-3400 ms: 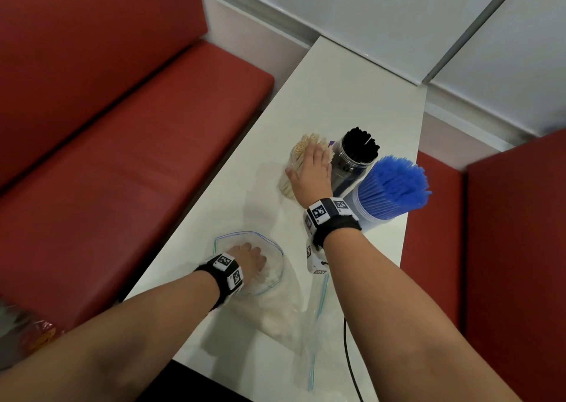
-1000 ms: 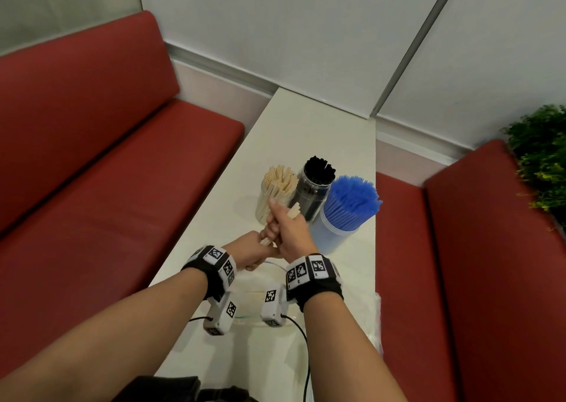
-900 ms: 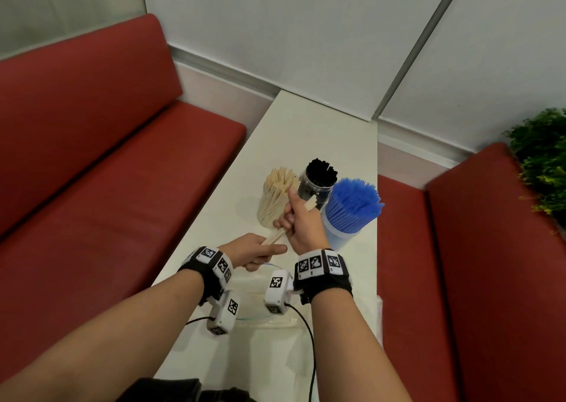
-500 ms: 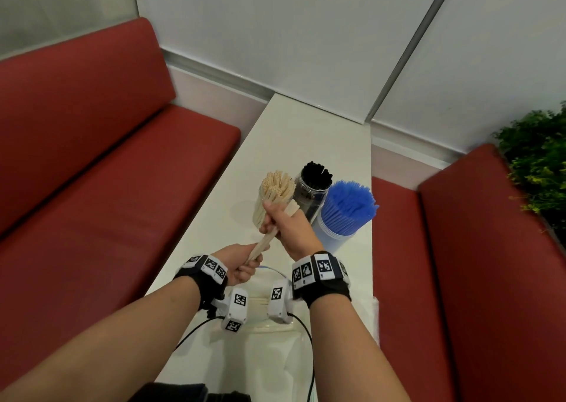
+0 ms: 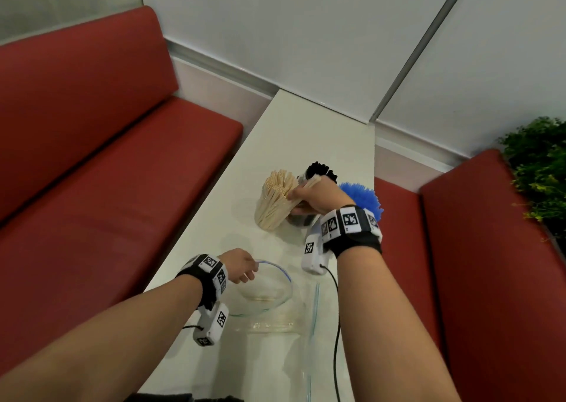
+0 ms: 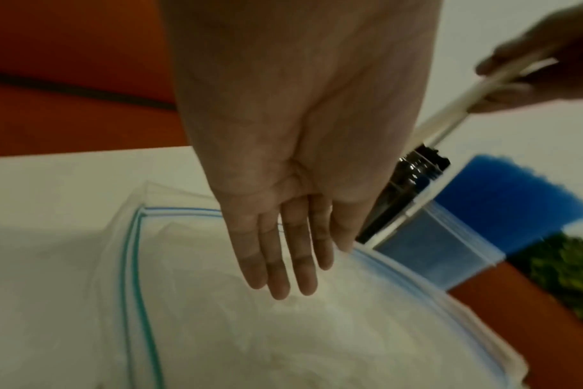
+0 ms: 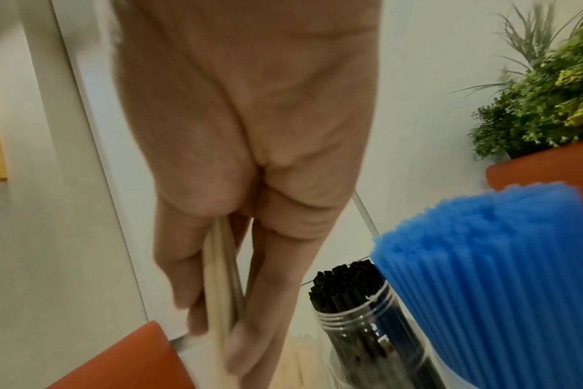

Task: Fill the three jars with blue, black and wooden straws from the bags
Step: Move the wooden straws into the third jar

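Three jars stand together mid-table: one packed with wooden straws [image 5: 274,201], one with black straws [image 5: 320,169] [image 7: 353,284], one with blue straws [image 5: 364,198] [image 7: 496,263]. My right hand [image 5: 309,198] [image 7: 223,302] grips a small bundle of wooden straws [image 7: 218,279] right at the top of the wooden jar. My left hand [image 5: 242,268] [image 6: 293,258] hovers with straight, relaxed fingers over the gaping mouth of a clear zip bag [image 5: 269,291] [image 6: 283,329] lying near the front of the table; it holds nothing.
The narrow white table [image 5: 306,126] runs away from me between two red benches [image 5: 107,172] [image 5: 496,264]. A second flat clear bag [image 5: 312,325] lies beside the first. A green plant [image 5: 542,172] stands at the right. Wrist camera cables trail over the table.
My right hand has carried the wooden bundle forward from near my left hand to the wooden jar's top. The left hand has let go of the straws and dropped to the bag's mouth.
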### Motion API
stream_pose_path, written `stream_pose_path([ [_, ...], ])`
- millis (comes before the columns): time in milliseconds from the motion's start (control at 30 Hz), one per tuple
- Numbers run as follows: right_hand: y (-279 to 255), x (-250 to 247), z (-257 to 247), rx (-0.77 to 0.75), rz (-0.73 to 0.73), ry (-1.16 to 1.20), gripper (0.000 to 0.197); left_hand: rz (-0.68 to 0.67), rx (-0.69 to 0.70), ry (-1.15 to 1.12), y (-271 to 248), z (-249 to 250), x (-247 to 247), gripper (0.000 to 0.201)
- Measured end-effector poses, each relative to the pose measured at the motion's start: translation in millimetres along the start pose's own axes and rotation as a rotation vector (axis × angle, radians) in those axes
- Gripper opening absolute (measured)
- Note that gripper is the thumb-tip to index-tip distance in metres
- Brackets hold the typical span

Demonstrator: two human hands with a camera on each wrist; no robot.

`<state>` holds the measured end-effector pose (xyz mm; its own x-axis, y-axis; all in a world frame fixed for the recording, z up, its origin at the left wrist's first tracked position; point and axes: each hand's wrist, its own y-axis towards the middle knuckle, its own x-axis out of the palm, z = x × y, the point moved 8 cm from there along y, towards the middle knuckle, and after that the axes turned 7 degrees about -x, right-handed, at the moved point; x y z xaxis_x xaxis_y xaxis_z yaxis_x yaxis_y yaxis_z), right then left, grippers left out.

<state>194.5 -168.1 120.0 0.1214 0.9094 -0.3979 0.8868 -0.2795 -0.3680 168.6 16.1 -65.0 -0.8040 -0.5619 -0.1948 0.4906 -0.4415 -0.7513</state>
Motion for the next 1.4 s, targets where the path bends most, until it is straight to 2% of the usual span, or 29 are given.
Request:
stream_pose_path([
  [167, 25.9, -25.9, -26.7, -0.082, 0.209, -0.025, 0.021, 0.029, 0.118, 0.612, -6.0, -4.0, 15.3, 0.027],
  [300, 36.7, -27.2, -28.6, -0.097, 0.287, -0.06, 0.029, -0.014, 0.057, 0.873, -2.3, -18.3, 34.6, 0.031],
  [400, 42.2, -26.9, -25.6, -0.088, 0.292, -0.064, 0.032, -0.053, 0.035, 0.93, -0.1, -18.8, 40.1, 0.033],
  [500, 46.2, -30.0, -19.9, -0.065, 0.301, -0.001, 0.032, -0.021, 0.043, 0.973, 3.5, -23.0, 36.7, 0.03],
  [600, 48.3, -29.0, -16.3, -0.089, 0.28, -0.026, 0.024, -0.023, 0.053, 1.034, 8.4, -28.8, 37.9, 0.031],
  [767, 53.9, -22.3, -4.0, -0.021, 0.222, -0.028, 0.028, -0.065, 0.046, 1.122, 19.2, -37.6, 47.4, 0.03],
  [833, 57.5, -22.4, -2.4, 0.005, 0.221, 0.004, 0.036, -0.031, 0.056, 1.153, 24.4, -42.7, 47.3, 0.031],
  [900, 60.6, -26.3, -5.6, -0.012, 0.274, 0.06, 0.034, 0.047, 0.092, 1.201, 27.4, -49.1, 47.9, 0.035],
  [1033, 69.5, -31.3, 0.7, 0.009, 0.333, 0.1, 0.037, 0.193, 0.143, 1.345, 31.0, -63.3, 59.7, 0.053],
  [1133, 73.2, -22.7, 3.9, -0.043, 0.323, 0.055, 0.021, 0.211, 0.174, 1.336, 30.6, -68.2, 69.4, 0.06],
  [1233, 75.7, -4.9, 26.9, 0.062, 0.323, 0.079, 0.036, 0.215, 0.173, 1.289, 32.1, -70.0, 69.3, 0.059],
  [1300, 76.4, 6.9, 38.8, 0.087, 0.309, 0.059, 0.039, 0.193, 0.177, 1.272, 33.1, -68.6, 66.8, 0.054],
  [1400, 74.4, 8.1, 33.7, -0.046, 0.369, -0.073, 0.032, 0.178, 0.202, 1.266, 37.2, -62.8, 57.0, 0.045],
])
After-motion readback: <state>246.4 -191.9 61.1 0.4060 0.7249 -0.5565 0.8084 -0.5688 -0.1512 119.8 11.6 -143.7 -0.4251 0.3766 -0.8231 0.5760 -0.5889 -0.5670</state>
